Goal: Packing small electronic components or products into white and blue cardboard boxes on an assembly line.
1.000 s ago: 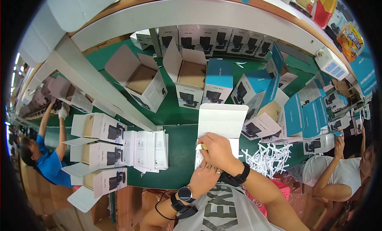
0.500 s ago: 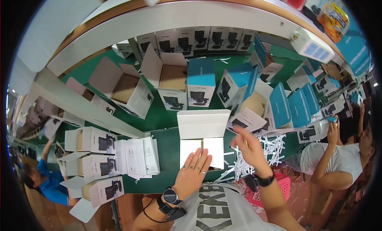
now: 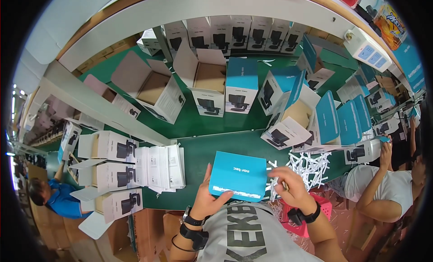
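You have one blue-topped box (image 3: 238, 174) between your two hands, just inside the near edge of the green surface (image 3: 203, 144), about midway along it; whether it rests there or is slightly raised, you cannot tell. Your left grip (image 3: 212, 196) grasps its left near corner, thumb over the top. Your right grip (image 3: 291, 186) is beside the right edge, fingers curled on a small yellowish thing (image 3: 285, 186), too small to make out.

Count three open white boxes (image 3: 110, 174) lined up toward the left near corner, then one stack of white leaflets (image 3: 158, 167) just beside them. Farther in stand two open boxes (image 3: 209, 104) and one closed box (image 3: 242, 74). Seven upright boxes (image 3: 221, 34) form a row by the far edge. Toward the right, boxes with blue flaps (image 3: 327, 120) overlap too much for you to count. One heap of paper strips (image 3: 309, 171) lies by the near edge on that side, above one pink basket (image 3: 324, 205).

One pale post (image 3: 108, 107) slants across the left; one white-fronted shelf (image 3: 194, 16) arches over the far edge, with a white socket box (image 3: 367, 47) at its right. Two co-workers flank you: a blue-shirted person (image 3: 67, 199) left, a pale-shirted person (image 3: 374, 194) right.
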`<state>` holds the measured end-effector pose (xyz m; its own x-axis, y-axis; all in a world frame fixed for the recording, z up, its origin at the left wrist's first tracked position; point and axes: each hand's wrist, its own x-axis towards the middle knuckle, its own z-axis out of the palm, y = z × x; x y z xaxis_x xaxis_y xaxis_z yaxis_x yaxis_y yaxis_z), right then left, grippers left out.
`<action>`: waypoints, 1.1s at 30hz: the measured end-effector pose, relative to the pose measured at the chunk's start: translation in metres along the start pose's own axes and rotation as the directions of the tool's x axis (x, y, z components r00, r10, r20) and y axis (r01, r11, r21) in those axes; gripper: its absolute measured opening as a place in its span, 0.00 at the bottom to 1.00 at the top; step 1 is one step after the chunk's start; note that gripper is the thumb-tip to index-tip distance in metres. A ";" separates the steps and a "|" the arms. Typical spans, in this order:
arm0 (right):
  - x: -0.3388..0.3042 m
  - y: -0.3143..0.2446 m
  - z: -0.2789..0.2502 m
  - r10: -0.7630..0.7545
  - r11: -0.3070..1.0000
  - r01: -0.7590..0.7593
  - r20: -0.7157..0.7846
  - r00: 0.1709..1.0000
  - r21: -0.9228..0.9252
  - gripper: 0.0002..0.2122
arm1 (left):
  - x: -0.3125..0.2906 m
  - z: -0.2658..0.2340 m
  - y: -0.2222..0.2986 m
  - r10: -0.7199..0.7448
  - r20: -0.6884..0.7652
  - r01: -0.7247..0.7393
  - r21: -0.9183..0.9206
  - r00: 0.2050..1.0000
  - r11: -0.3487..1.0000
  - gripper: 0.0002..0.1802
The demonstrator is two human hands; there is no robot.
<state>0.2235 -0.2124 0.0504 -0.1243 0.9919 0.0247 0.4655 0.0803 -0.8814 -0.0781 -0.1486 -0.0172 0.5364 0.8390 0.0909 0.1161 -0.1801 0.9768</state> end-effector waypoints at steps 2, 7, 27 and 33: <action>0.023 -0.014 -0.004 -0.099 0.995 0.100 0.028 0.995 -0.011 0.10 | 0.002 -0.002 0.004 -0.020 -0.007 0.020 -0.035 1.000 0.999 0.17; 0.080 -0.042 0.040 -0.456 0.873 0.475 0.160 0.876 -0.109 0.10 | 0.005 -0.006 0.007 0.007 0.013 -0.005 -0.096 1.000 0.995 0.11; 0.108 -0.056 0.060 -0.446 0.877 0.479 0.443 0.778 0.040 0.09 | 0.003 -0.016 -0.002 0.059 0.070 -0.046 -0.170 0.996 0.984 0.16; 0.089 -0.047 0.053 -0.473 0.881 0.445 0.335 0.815 0.162 0.07 | 0.000 -0.014 -0.011 0.127 0.053 -0.128 0.027 0.990 0.991 0.20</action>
<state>0.1444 -0.1330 0.0691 -0.6149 0.7377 0.2787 0.2132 0.4958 -0.8418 -0.0915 -0.1392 -0.0252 0.5906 0.7808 0.2037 0.0687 -0.3001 0.9514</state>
